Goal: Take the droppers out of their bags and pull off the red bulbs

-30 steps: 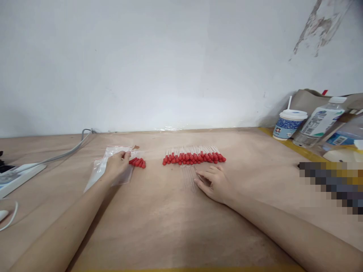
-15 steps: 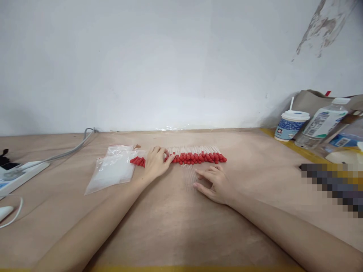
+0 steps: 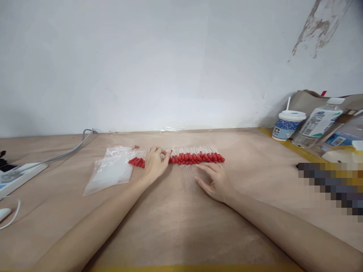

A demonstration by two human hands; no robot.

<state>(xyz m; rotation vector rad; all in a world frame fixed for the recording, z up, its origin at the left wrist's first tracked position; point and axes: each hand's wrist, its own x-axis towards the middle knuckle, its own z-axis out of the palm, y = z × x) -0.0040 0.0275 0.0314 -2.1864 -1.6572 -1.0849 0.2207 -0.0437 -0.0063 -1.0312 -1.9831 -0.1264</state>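
Note:
A row of white sticks with red tips [image 3: 195,158] lies across the middle of the table, tips toward me. My left hand [image 3: 155,162] is over the left part of the row and hides some of it. Its thumb and index finger pinch one red-tipped stick [image 3: 171,151], whose tip shows a little above the others. My right hand [image 3: 217,181] rests just in front of the row, fingers apart with nothing in them. Beside its fingertips, a patch of thin clear strips [image 3: 187,179] runs toward me on the tabletop.
Clear plastic bags [image 3: 112,170] lie left of the row. Farther left are a power strip [image 3: 25,172] and grey cable [image 3: 62,151]. At the right stand a lidded cup [image 3: 287,126] with a straw and a plastic bottle [image 3: 319,122]. A pale wall [image 3: 170,68] rises behind.
My left thumb and index finger have drawn up from the row with a red tip between them. My right hand has opened a little, staying in place. The view has shifted slightly.

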